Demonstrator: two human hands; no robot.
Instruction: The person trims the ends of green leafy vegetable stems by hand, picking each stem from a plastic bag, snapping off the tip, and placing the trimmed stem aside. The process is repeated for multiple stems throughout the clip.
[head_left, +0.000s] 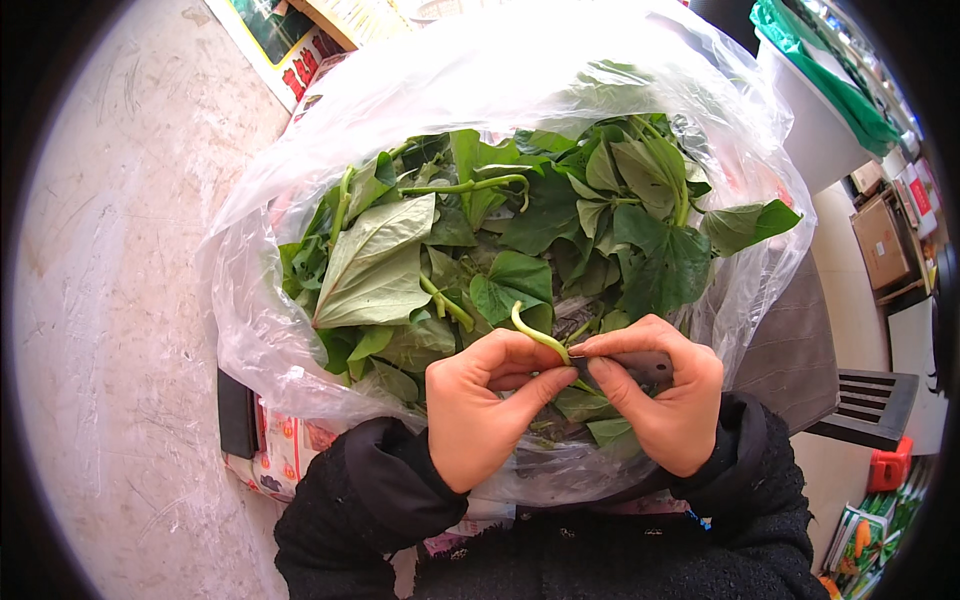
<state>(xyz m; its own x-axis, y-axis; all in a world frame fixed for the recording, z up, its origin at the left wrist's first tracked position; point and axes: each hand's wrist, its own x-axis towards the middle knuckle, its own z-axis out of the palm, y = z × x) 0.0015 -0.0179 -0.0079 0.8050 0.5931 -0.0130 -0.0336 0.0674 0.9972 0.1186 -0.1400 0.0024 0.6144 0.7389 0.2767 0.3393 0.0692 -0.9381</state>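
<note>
My left hand (484, 409) pinches a curved pale green stem (536, 328) between thumb and fingers. From the other side, my right hand (660, 397) grips at the same stem, its index fingertip touching the stem where it leaves the left thumb. A fine dark thread shows at that spot. Both hands are over the mouth of a clear plastic bag (255, 330). Heaped inside are broad green leaves (517, 202) on long stalks. One large leaf (379, 262) lies pale underside up at the left, and a cut stalk (446, 304) lies just beyond my left hand.
A pale scuffed surface (135, 262) extends on the left. Printed packaging (281, 442) and a dark box-like object (236, 412) sit under the bag's near-left edge. To the right are a white bin (806, 112) with a green liner, a dark slatted chair (866, 405), cardboard boxes (881, 244) and a red container (890, 465).
</note>
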